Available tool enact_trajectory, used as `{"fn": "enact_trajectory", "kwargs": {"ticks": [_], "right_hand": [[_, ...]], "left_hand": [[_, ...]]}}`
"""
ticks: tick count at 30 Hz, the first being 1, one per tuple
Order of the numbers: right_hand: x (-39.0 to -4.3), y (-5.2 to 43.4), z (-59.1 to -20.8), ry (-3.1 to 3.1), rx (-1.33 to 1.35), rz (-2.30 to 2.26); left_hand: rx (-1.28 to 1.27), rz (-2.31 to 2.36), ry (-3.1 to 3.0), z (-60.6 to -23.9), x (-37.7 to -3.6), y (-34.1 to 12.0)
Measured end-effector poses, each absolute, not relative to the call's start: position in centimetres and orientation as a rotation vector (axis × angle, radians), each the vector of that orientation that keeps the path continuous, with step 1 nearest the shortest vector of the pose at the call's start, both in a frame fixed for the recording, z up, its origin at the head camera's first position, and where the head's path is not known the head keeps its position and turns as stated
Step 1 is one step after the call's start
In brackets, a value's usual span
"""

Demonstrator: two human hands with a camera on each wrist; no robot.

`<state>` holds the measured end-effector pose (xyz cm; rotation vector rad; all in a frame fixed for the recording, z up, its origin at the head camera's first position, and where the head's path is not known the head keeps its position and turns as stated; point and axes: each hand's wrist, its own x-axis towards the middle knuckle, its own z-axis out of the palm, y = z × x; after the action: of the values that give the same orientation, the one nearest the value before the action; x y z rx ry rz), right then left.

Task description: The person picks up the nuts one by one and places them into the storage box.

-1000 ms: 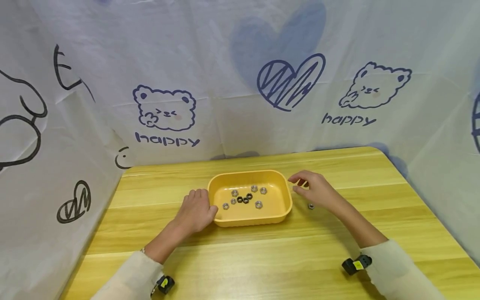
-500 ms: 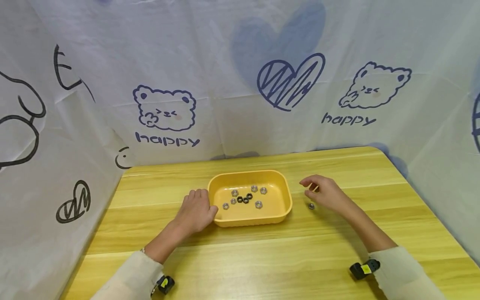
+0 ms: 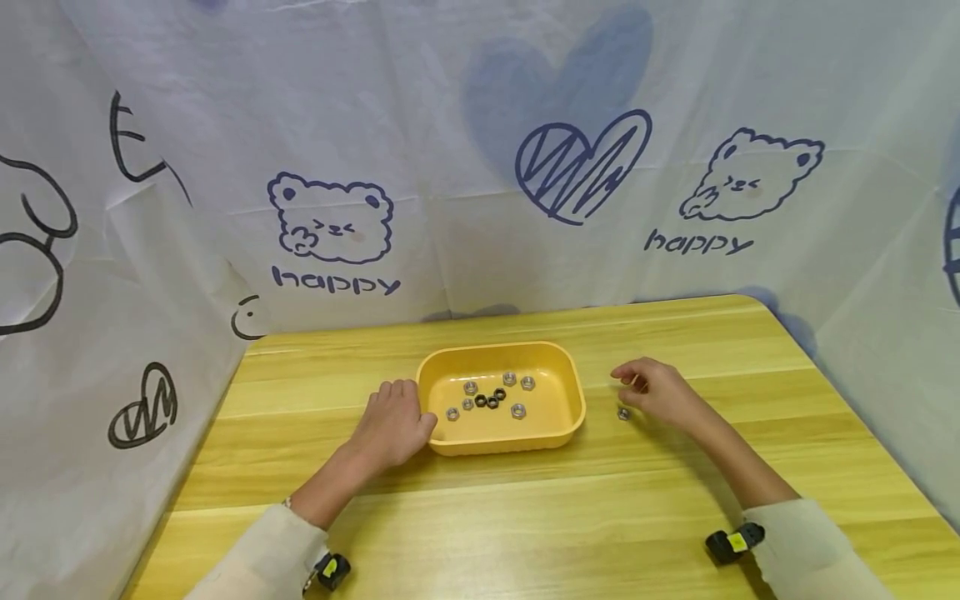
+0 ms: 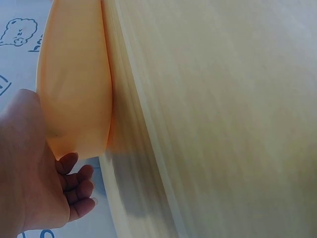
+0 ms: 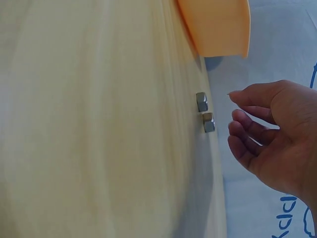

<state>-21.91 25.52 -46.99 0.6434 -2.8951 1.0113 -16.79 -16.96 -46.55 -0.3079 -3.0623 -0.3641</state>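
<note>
A yellow plastic tray point(image 3: 491, 444) sits on the wooden table, with several silver nuts point(image 3: 518, 411) and a cluster of black nuts point(image 3: 492, 402) inside. My left hand point(image 3: 392, 423) grips its left end, thumb over the rim. In the left wrist view the tray's outer wall point(image 4: 77, 84) rises past the left hand point(image 4: 34, 173). To the right of the tray my right hand point(image 3: 655, 392) hovers with loosely bent fingers and nothing in them. Two metal nuts, a nearer one point(image 5: 201, 102) and another beside it point(image 5: 208, 122), lie on the table below the right hand point(image 5: 277, 131); in the head view one nut point(image 3: 623, 413) shows.
The wooden table point(image 3: 480, 533) reaches back to a white cloth backdrop point(image 3: 450, 167) with drawn bears and hearts, which also closes off both sides. A black wrist device point(image 3: 333, 571) is worn on the left sleeve, and another black device point(image 3: 731, 543) on the right.
My right hand has moved away from the tray's right rim, rightward to above the loose nuts. The left hand and the tray have stayed in place.
</note>
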Motion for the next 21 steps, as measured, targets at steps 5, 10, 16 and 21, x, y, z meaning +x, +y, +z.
{"fn": "enact_trajectory", "kwargs": {"ticks": [5,10,16,21], "right_hand": [[-22.1,26.0,-47.5,-2.942,0.621,1.007],[-22.2,26.3,-47.8,-2.993,0.580,1.016],[-22.3,26.7,-48.3,-3.047,0.505,1.067],[-22.4,27.0,-48.7,-3.069,0.479,1.118]], "left_hand": [[-0.304,-0.366,-3.060,-46.6,-16.7,-16.9],[-0.296,-0.374,-3.058,-46.6,-16.7,-16.9],[-0.313,-0.371,-3.050,-46.7,-16.8,-17.0],[-0.311,-0.374,-3.051,-46.8,-16.7,-17.1]]}}
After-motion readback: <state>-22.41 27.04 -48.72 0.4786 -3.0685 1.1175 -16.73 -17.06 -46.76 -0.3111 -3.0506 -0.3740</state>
